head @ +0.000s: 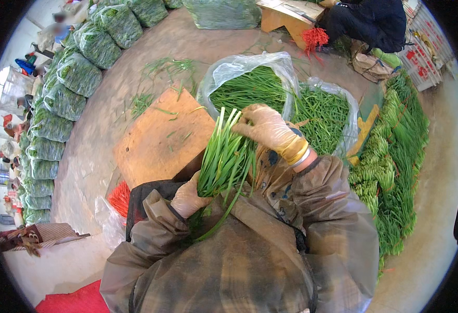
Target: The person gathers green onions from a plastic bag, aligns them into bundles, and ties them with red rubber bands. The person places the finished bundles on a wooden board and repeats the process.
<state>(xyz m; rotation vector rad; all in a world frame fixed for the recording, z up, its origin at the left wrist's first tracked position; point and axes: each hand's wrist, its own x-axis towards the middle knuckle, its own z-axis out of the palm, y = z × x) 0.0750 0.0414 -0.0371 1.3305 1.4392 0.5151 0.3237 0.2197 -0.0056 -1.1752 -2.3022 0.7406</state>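
Note:
A loose bunch of garlic chives (pixel 223 160) is held in front of my chest, its pale stem ends pointing up and away from me. My left hand (pixel 189 197), in a thin translucent glove, grips the bunch low on its leafy part. My right hand (pixel 258 124), gloved with a yellow band at the wrist, is at the upper right side of the stems with its fingers curled; whether it pinches a stalk I cannot tell. Beyond it an open clear plastic bag (pixel 248 88) holds more chives, and a second open bag (pixel 320 117) stands beside it.
A low wooden board (pixel 162 137) with leaf scraps lies at the left, near red ties (pixel 119 198). Tied chive bundles (pixel 389 168) are piled at the right. Filled plastic bags (pixel 78 74) line the left side. A person (pixel 363 23) sits by a wooden bench (pixel 287 19) at the top.

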